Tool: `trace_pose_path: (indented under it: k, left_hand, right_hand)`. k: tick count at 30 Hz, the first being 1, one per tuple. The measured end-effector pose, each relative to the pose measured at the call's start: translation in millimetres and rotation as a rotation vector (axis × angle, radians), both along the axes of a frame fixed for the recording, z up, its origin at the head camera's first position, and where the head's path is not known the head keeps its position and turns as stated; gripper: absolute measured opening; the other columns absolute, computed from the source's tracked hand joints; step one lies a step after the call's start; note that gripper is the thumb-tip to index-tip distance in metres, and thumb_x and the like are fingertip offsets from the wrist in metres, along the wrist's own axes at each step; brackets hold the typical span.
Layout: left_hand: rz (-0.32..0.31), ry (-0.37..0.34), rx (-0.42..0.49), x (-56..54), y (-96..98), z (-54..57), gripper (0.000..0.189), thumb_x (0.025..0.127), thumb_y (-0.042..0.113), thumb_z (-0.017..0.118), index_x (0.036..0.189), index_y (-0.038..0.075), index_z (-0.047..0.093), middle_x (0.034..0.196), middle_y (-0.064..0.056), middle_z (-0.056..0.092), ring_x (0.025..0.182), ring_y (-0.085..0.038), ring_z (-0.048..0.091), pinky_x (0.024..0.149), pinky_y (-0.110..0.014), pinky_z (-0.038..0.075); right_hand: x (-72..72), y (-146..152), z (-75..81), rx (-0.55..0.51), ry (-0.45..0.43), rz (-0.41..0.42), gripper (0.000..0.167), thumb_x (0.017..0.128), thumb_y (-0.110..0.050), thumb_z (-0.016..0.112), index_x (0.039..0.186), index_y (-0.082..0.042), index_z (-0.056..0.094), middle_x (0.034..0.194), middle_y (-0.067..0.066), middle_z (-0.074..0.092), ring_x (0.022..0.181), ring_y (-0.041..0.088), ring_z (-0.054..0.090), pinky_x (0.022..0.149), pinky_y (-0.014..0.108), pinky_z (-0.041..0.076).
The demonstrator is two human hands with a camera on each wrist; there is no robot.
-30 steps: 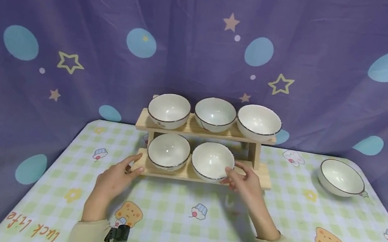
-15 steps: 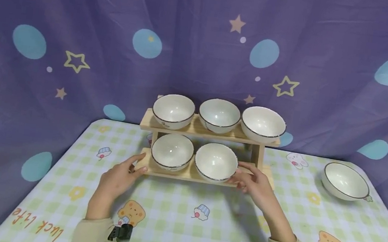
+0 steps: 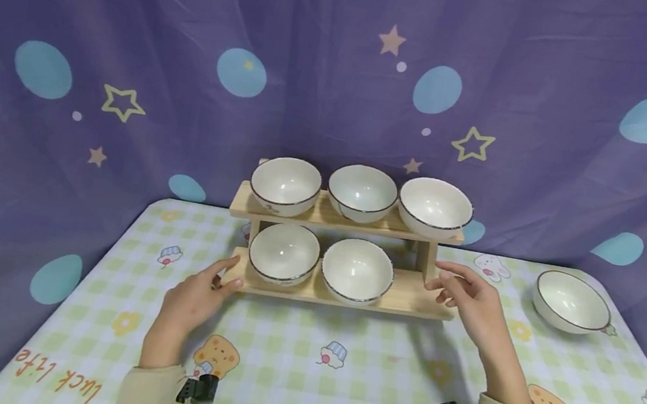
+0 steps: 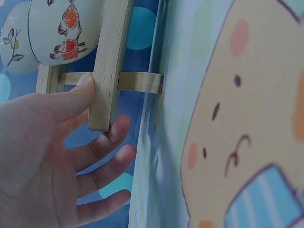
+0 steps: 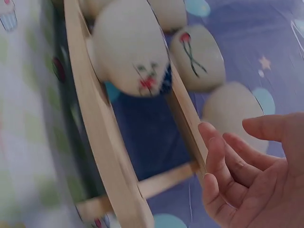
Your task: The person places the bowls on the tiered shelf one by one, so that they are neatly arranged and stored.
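Note:
A two-tier wooden rack (image 3: 414,295) bears white dark-rimmed bowls. On its upper tier are a left bowl (image 3: 286,184), a middle bowl (image 3: 362,192) and a right bowl (image 3: 435,206). The lower tier carries a left bowl (image 3: 283,254) and a second bowl (image 3: 357,270), with bare board to the right. My left hand (image 3: 190,303) holds the left end of the lower board, the thumb (image 4: 78,97) on one face and a finger at its end. By the rack's right end, my right hand (image 3: 474,305) holds nothing, its fingers (image 5: 228,175) loosely bent.
Another white bowl (image 3: 570,303) sits alone at the right of the table. A checked tablecloth (image 3: 280,358) with cartoon prints covers the table. Close behind the rack hangs a purple curtain (image 3: 328,61).
My right hand has let go of the second lower bowl and moved right to the rack's end. The left hand stays at the left end; the bowls keep their places.

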State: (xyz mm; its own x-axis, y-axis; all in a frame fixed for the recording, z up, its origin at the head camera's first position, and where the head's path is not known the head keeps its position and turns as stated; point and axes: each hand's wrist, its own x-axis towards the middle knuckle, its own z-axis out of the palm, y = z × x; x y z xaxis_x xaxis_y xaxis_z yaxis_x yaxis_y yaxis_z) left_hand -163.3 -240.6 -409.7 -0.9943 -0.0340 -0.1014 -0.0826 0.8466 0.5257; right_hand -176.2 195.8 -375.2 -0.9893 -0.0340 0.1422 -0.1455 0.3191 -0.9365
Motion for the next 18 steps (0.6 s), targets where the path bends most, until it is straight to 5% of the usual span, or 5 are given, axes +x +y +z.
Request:
trace_pose_path:
  k: [9,18]
  left_hand:
    - [0.003,-0.006,-0.006,-1.5,-0.7,0.0,0.065,0.104,0.052,0.057,0.158,0.019,0.045,0.122,-0.018,0.067,0.088,-0.027,0.064,0.07,-0.046,0.048]
    - [0.0,-0.004,-0.013,-1.1,-0.2,0.3,0.064,0.105,0.052,0.056,0.158,0.018,0.045,0.119,-0.017,0.067,0.087,-0.027,0.064,0.069,-0.047,0.048]
  right_hand:
    - [-2.0,33.6,-2.4,0.065,0.056,-0.082,0.041,0.108,-0.028,0.058,0.137,0.001,0.06,0.091,-0.011,0.076,0.075,0.011,0.067,0.073,0.021,0.051]
    - [0.0,61.4,-9.1,0.354,0.11,-0.248,0.044,0.109,-0.033,0.056,0.139,-0.001,0.061,0.098,0.01,0.077,0.073,-0.002,0.06,0.067,0.023,0.043]
